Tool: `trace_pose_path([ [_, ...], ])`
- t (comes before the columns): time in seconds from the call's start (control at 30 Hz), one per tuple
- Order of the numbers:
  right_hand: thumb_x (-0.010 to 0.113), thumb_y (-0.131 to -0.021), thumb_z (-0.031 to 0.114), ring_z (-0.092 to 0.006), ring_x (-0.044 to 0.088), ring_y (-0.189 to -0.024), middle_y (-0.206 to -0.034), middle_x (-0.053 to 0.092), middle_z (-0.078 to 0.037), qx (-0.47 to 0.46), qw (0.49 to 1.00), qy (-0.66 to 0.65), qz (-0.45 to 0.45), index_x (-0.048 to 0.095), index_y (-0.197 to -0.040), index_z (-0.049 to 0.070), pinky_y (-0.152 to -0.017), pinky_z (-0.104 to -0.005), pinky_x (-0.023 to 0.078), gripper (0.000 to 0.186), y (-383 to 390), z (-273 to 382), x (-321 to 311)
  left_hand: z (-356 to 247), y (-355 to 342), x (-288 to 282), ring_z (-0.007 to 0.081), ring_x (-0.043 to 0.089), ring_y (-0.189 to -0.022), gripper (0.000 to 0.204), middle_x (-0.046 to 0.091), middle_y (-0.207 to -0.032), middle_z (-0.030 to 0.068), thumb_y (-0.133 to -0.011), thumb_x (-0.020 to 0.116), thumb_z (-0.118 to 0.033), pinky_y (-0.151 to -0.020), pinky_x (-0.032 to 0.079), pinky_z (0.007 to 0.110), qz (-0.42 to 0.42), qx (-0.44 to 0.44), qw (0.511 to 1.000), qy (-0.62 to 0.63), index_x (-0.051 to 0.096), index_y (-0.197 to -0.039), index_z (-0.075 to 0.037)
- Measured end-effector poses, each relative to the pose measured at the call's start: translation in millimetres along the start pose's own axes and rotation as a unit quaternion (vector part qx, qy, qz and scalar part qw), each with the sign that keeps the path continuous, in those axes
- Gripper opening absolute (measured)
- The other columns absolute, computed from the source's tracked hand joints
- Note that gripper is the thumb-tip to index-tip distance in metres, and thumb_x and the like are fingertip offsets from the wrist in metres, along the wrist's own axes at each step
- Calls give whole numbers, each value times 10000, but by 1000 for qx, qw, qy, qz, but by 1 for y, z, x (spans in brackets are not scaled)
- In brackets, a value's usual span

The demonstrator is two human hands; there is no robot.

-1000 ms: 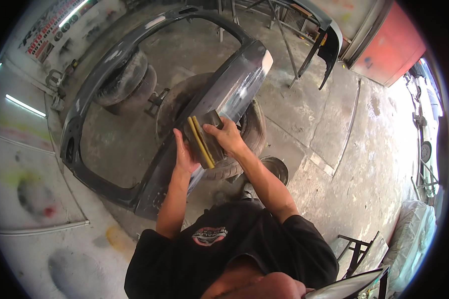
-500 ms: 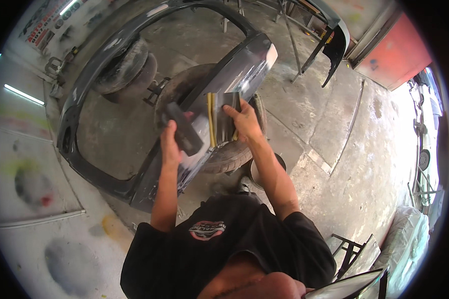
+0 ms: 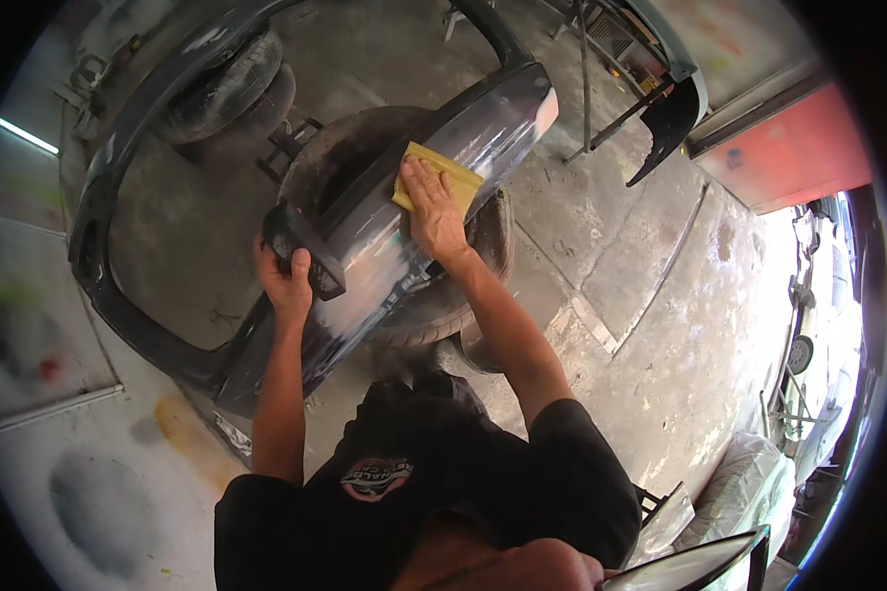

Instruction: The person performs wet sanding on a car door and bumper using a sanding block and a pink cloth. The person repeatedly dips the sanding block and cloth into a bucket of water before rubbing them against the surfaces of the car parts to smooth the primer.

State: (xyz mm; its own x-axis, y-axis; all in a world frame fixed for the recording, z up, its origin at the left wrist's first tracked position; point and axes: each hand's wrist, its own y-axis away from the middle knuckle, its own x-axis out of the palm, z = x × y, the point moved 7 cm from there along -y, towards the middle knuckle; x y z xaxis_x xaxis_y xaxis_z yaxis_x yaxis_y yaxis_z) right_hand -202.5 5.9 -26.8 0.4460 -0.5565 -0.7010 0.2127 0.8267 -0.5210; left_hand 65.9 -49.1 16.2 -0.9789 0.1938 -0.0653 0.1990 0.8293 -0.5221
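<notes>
Your left hand (image 3: 284,281) pinches a black oblong block (image 3: 302,244) between thumb and fingers, over the dark grey, pale-streaked car tailgate (image 3: 490,128); cannot tell if block and tailgate touch. Your right hand (image 3: 436,219) lies flat, fingers extended, atop a yellow four-cornered sheet (image 3: 464,185) on the tailgate's solid panel. Beneath the tailgate: a large, dusty rubber tyre (image 3: 320,158).

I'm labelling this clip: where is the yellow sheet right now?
In the head view, above centre, the yellow sheet lies on the grey panel under the person's right hand, to the right of the dark block in the left hand.
</notes>
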Motion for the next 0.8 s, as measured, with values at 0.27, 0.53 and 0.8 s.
trace_pose_path([
  [0.27, 595, -902, 71, -354, 530, -1377, -1500, 548, -171, -83, 992, 94, -22, 547, -1483, 81, -1128, -518, 427, 584, -46, -85, -31, 0, 9, -3, 277, 589, -1169, 646, 580, -1330, 165, -964, 663, -516, -995, 461, 400, 0, -25, 998, -59, 635, -1285, 43],
  [0.53, 534, -959, 105, -371, 488, -1421, -1505, 538, -191, -93, 976, 197, -9, 570, -1421, -15, -1188, -512, 364, 479, -59, -51, 2, 10, 11, -12, 287, 587, -1202, 690, 582, -1382, 186, -960, 659, -536, -1015, 457, 400, 3, -51, 996, -71, 604, -1292, 67],
  [0.8, 525, -963, 114, -445, 486, -1394, -1500, 514, -267, 75, 980, 181, -44, 573, -1398, -49, -1162, -553, 376, 467, -97, -116, -24, 30, 20, -5, 280, 588, -1207, 736, 575, -1398, 190, -964, 641, -527, -1030, 453, 396, 17, -69, 997, -38, 555, -1367, 83],
])
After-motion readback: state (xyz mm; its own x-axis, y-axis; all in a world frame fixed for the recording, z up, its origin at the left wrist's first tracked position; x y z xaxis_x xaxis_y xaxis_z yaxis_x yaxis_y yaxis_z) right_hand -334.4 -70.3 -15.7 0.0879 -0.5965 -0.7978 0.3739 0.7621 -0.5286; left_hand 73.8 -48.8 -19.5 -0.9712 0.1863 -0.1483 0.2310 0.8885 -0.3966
